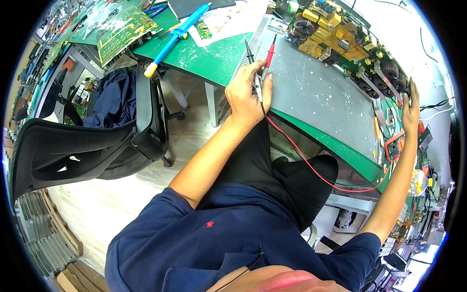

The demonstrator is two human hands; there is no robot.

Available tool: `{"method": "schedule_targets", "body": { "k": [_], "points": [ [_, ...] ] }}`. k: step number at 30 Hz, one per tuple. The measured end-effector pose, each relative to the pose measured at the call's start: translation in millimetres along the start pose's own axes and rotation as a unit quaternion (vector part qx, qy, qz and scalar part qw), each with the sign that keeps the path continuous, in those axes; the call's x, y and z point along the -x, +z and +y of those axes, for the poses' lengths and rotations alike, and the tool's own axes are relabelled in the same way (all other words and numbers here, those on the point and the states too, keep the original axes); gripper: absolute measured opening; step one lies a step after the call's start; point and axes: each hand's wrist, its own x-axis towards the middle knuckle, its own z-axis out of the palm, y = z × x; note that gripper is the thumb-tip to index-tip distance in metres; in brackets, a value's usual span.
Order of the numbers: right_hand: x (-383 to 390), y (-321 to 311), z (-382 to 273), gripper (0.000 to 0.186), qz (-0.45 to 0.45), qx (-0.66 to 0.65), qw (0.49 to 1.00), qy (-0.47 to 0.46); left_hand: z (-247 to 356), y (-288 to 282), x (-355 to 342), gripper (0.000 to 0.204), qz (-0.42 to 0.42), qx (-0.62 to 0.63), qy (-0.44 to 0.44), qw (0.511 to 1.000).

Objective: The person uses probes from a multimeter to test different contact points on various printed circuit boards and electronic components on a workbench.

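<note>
My left hand [248, 95] is closed round two test probes above the near left part of a grey mat. The red probe [270, 54] and the black probe [250, 51] both point up and away, their tips apart from the board. A large circuit board [343, 39] with yellow parts, copper coils and dark heatsinks stands at the mat's far side. At its right end, my right hand [411, 109] grips the edge, thumb on the near side and fingers stretched along the far side. A red lead [311, 168] loops from the probes toward an orange-rimmed multimeter [393, 145].
The grey mat [316, 92] lies on a green bench [219, 61]. A blue-and-yellow tool [180, 34] overhangs the bench's front edge, beside a green circuit board [127, 36]. A black chair [73, 151] with dark cloth stands at left. Cables and small tools crowd the right side.
</note>
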Motion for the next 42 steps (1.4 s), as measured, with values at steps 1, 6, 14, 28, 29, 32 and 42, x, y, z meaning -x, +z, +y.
{"method": "schedule_targets", "body": {
  "k": [1,6,14,28,29,32,42],
  "points": [
    [1,0,-5,0.046,-0.002,0.003,1.000,0.010,-2,0,0,0.027,0.001,0.001,0.001,1.000],
    [7,-5,-10,0.042,0.031,0.028,0.999,-0.025,-3,2,1,0.026,0.013,0.016,-0.009,1.000],
    [40,-25,-37,0.044,0.017,0.050,0.999,-0.001,1,1,0,0.025,0.035,0.102,-0.110,0.988],
    [98,-27,-71,0.049,0.012,0.114,0.993,-0.004,14,-10,-13,0.026,0.076,0.190,-0.153,0.967],
    [104,-27,-75,0.049,0.010,0.121,0.993,-0.006,22,-12,-15,0.026,0.082,0.214,-0.164,0.960],
    [122,-23,-81,0.054,-0.013,0.141,0.990,-0.005,30,-14,-17,0.027,0.086,0.236,-0.170,0.953],
    [155,-9,-106,0.056,-0.041,0.142,0.989,-0.004,45,-16,-16,0.026,0.067,0.257,-0.163,0.950]
  ]
}}
